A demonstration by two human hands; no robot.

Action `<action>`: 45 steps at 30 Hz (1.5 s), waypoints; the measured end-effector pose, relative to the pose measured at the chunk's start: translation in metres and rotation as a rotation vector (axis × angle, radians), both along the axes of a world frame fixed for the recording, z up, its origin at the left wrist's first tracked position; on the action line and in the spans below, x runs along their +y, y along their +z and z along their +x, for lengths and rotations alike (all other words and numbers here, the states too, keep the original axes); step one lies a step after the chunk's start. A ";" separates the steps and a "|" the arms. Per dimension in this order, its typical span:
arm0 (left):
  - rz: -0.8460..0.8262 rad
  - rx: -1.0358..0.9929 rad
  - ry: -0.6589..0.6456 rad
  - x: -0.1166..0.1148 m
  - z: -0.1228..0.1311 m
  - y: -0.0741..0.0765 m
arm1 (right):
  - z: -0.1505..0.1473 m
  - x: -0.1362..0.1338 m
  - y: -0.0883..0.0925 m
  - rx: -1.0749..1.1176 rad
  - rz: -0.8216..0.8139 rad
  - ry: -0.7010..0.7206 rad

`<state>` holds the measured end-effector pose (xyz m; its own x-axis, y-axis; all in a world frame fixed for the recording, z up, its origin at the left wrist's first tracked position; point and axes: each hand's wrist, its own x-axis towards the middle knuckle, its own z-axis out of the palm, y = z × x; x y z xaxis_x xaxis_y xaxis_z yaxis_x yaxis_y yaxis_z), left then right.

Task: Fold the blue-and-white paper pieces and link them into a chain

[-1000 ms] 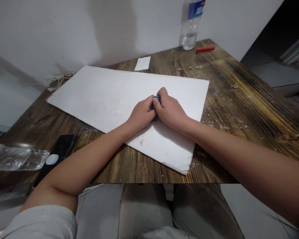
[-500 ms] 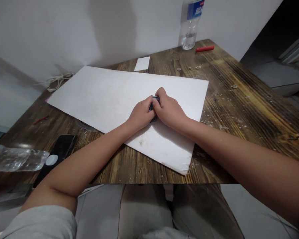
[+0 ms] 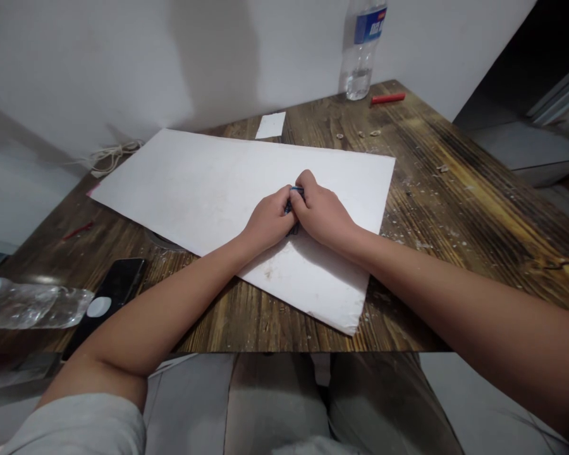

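Dark wood-grain counter (image 3: 436,208), white foam sheet (image 3: 194,189) across it; your left hand (image 3: 268,221) and right hand (image 3: 322,215) pressed together, pinching a small blue object (image 3: 296,189), mostly hidden.

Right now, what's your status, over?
Left hand and right hand closed on small blue object. Both over white sheet. Phone and bottle lie off left.

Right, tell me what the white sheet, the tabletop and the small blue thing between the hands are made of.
The white sheet looks like matt foam board: its near edge is crumbled, with white crumbs around. The tabletop looks like dark-stained wood, its grain raised and scorched-looking, though laminate is possible. The small blue thing is too covered to tell.
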<state>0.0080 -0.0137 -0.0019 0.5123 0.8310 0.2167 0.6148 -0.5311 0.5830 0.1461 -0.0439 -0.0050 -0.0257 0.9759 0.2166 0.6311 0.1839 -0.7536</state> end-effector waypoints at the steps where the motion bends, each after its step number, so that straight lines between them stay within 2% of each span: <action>1: 0.002 0.003 0.001 0.000 0.000 0.000 | 0.000 0.000 0.000 0.003 -0.003 -0.001; 45: 0.012 0.005 -0.021 -0.001 -0.001 0.000 | -0.001 -0.003 0.002 0.015 -0.017 -0.014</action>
<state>0.0068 -0.0146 -0.0024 0.5306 0.8176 0.2239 0.6066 -0.5507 0.5735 0.1451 -0.0474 -0.0034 -0.0092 0.9797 0.2003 0.6217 0.1625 -0.7662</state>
